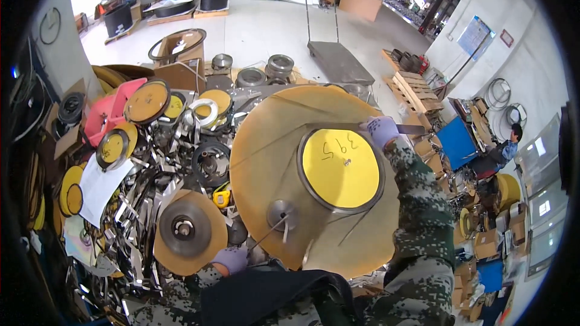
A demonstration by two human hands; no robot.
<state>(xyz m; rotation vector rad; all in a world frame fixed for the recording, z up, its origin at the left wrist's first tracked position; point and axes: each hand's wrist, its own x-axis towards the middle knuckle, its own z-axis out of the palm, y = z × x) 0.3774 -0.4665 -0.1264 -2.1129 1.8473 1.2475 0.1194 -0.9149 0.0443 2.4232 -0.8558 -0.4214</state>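
A large tan disc (266, 121) lies in front of me, with a smaller yellow disc (341, 172) in a dark rim on top; handwriting marks its face. My right hand (382, 130), in a lilac dotted glove, is closed over a long flat metal bar (414, 130) at the far edge of that rim. A round metal piece (281, 214) with a hole sits on the tan disc's near left part. From it a thin rod (269, 232) slants toward my left hand (232, 259), also gloved, which looks closed around the rod's near end; its fingers are partly hidden.
Left of the disc are metal strip scraps (130, 217), a dark wheel on a tan disc (184, 226), a yellow tape measure (222, 197) and a red bin (109, 111). A flat trolley (341, 63) stands beyond. At far right a person (504, 151) sits near cartons.
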